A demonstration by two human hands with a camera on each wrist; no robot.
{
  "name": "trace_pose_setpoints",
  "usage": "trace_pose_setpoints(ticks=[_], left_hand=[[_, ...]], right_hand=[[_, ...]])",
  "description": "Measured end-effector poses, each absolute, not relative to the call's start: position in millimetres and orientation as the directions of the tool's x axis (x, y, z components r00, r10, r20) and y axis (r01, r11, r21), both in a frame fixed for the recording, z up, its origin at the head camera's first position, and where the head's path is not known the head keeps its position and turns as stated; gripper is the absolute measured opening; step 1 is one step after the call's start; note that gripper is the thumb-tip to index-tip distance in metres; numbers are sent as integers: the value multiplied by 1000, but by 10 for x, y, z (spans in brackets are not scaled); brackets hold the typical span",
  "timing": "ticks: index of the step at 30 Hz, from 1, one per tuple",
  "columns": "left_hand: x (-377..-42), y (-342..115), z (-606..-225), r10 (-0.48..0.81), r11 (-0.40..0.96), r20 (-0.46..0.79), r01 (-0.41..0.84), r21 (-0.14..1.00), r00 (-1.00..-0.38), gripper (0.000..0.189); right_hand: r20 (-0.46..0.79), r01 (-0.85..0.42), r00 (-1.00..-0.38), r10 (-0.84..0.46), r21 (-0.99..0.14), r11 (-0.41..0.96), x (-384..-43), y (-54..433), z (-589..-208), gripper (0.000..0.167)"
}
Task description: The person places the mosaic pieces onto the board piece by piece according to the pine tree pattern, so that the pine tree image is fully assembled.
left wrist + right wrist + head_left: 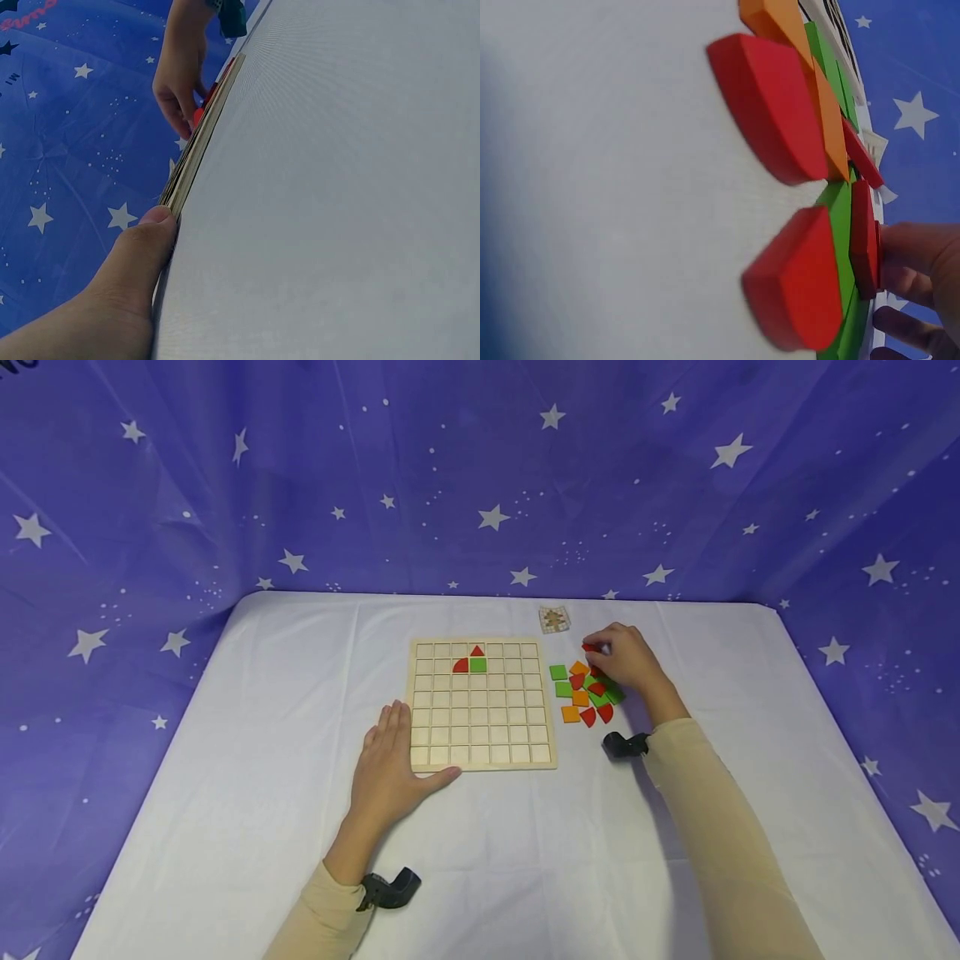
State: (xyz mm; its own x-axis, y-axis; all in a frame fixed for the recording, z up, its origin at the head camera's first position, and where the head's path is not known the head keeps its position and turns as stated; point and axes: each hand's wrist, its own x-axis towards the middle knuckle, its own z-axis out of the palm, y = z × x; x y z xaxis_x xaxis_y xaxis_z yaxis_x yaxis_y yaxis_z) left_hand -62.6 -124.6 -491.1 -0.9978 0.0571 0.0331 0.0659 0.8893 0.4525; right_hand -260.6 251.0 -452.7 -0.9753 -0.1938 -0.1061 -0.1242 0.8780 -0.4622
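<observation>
A wooden grid board (495, 718) lies flat on the table. In its upper rows sit a red triangle (477, 652), a red quarter-circle (461, 667) and a green square (478, 666). My left hand (386, 777) rests at the board's lower left corner, fingers straight along the left side; in the left wrist view the thumb (135, 255) touches the board's edge (202, 142). Above the loose pieces on the right, my right hand (628, 658) pinches a small red piece (591, 647) between thumb and fingers. Its exact shape is partly hidden.
Right of the board lies a loose pile of green squares (558, 672), orange squares (571, 714) and red quarter-circles (605, 713), some overlapping. A small patterned card (554, 619) lies behind them. White cloth (487, 860) covers the table; a starry purple curtain (450, 468) hangs behind.
</observation>
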Motion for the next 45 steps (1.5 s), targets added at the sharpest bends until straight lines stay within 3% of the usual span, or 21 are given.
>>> trace_pose_setpoints(ticks=[11, 22, 35, 45], left_hand=[[-630, -1239, -4895, 58, 887, 42, 71, 455, -997, 130], [-632, -1237, -4918, 62, 889, 50, 78, 451, -997, 129], [-618, -1246, -4892, 58, 886, 35, 68, 459, -998, 128], [-617, -1249, -4907, 55, 887, 42, 68, 456, -998, 129]], right_hand=[[-128, -77, -982, -142, -413, 908, -2612, 2476, -4529, 44], [-88, -140, -978, -188, -388, 911, -2604, 2468, -4566, 34], [-78, -140, -979, -187, -406, 903, -2557, 2430, -4534, 32], [-112, -162, -970, -214, -358, 920, -2557, 2411, -4527, 36]])
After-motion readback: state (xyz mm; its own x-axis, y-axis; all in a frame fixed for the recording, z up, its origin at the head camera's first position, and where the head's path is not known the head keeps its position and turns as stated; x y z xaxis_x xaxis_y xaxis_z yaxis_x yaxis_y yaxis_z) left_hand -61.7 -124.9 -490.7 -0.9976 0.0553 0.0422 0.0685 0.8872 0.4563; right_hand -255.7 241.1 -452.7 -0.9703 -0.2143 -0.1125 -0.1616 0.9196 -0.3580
